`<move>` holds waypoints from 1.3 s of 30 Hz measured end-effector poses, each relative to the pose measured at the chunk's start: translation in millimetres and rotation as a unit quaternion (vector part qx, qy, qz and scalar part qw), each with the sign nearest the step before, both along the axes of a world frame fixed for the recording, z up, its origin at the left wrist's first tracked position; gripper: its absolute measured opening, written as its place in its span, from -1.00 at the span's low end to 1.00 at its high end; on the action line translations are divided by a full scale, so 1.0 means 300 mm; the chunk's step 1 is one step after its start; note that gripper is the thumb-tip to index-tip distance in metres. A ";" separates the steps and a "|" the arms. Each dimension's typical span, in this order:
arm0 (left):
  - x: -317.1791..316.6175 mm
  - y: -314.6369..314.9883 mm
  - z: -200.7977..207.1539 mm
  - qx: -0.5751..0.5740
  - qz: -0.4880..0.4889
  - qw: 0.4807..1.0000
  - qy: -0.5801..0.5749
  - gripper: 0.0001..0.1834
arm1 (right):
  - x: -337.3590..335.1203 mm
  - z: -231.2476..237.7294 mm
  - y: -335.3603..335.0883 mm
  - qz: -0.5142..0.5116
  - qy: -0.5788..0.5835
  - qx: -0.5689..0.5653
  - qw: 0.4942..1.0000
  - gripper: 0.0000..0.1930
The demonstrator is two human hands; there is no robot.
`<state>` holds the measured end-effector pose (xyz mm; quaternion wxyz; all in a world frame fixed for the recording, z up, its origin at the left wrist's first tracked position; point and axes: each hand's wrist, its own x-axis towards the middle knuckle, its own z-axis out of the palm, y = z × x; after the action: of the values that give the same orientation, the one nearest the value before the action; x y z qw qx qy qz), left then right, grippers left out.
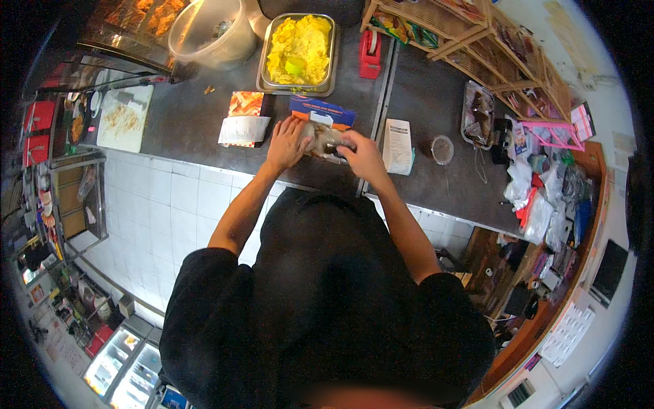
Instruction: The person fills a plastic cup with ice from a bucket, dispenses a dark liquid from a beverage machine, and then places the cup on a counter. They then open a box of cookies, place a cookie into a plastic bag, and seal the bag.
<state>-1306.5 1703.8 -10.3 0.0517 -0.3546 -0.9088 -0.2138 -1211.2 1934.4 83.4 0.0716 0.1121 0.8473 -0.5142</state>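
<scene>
A crumpled, see-through plastic bag (319, 138) lies at the near edge of the dark counter, with something dark showing at its right end. My left hand (287, 142) is on its left side, fingers bent over the plastic. At the other end, my right hand (363, 155) pinches the bag between thumb and fingers. What is inside cannot be made out. Directly behind the bag sits a blue and orange box (323, 109) with a white patch on its front. To the left of my left hand stands a food-printed carton (246, 105) with a paper slip (243, 130) against it.
A metal tray of yellow food (298, 51) stands behind, beside a clear tub (216, 37) and red tape dispenser (370, 54). Rightward are a receipt (397, 146), a round lidded cup (442, 149) and a wooden rack (490, 41). A white cutting board (126, 118) lies left.
</scene>
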 end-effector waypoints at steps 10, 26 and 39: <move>0.121 -0.040 -0.120 0.106 0.064 0.992 -0.008 -0.58 | -0.272 -0.333 -0.224 0.140 0.180 0.368 0.901 -0.78; -0.334 0.011 0.114 -0.077 0.031 0.974 -0.212 -0.68 | 0.428 -0.098 -0.098 0.053 -0.169 0.039 0.983 -0.64; 0.131 -0.173 0.078 0.046 -0.043 0.988 -0.138 -0.52 | 0.157 -0.184 -0.391 0.150 -0.015 0.144 0.978 -0.62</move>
<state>-1267.1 1651.8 13.1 -0.0674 -0.3578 -0.8803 -0.3040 -1164.3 1817.3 28.1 0.1436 0.0003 0.9186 -0.3681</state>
